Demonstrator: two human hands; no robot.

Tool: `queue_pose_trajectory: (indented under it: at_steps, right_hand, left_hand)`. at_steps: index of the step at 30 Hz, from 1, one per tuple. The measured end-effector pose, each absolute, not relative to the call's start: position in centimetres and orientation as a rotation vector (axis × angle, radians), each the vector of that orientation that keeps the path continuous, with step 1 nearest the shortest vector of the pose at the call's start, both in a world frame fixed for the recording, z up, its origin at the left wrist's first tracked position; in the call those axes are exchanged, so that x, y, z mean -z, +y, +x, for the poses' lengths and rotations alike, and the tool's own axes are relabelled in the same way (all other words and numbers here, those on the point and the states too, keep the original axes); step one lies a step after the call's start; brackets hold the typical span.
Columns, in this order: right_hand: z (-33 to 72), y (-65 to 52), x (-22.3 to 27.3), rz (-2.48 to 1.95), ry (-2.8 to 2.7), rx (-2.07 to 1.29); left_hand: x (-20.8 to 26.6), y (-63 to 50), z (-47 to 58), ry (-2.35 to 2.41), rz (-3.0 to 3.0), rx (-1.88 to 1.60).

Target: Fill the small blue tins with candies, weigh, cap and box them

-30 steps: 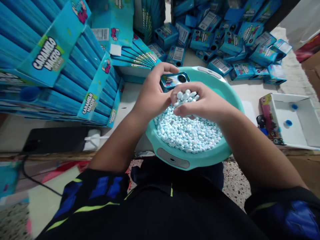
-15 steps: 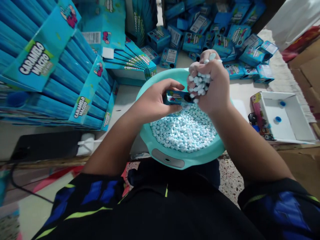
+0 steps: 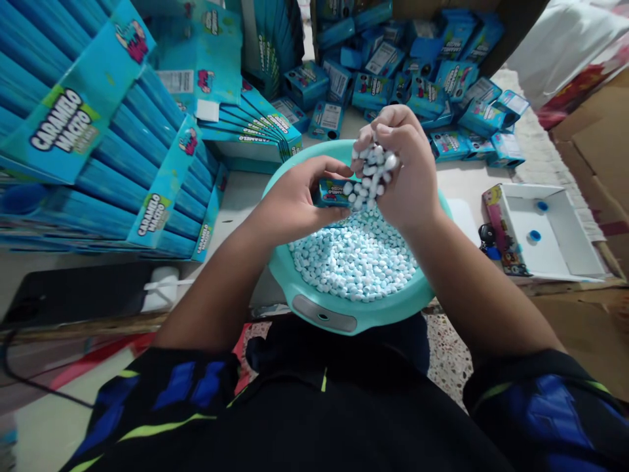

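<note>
Barely any room — right hand beside box edge.

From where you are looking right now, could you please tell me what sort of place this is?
Probably a small candy workshop: a turquoise basin of pale candies, heaped small blue boxes, and stacked blue cartons labelled CARAMELO MACIZO.

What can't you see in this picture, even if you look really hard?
All in the head view:
The basin's bottom: hidden under candies.
The small box's left end: hidden by the left hand.
Its right end: hidden by candies at the right hand.
The blue cardboard stack's far left: cut off by the edge.
Fine print on the piled boxes: too small.
</note>
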State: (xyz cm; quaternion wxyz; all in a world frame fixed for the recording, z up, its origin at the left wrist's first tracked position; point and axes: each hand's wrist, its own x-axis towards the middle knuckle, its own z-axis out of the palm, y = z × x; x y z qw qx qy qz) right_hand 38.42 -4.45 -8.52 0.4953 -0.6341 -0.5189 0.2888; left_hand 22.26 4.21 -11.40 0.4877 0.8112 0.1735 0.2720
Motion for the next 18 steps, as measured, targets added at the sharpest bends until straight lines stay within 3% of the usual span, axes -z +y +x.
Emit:
queue_pose_trajectory:
  at_steps: [18]
  right_hand:
    - [37.71,-4.56,8.44,-1.511,-1.060,-0.511]
  left_hand:
    - [11.30,4.28,22.26,0.616,2.034,-0.894]
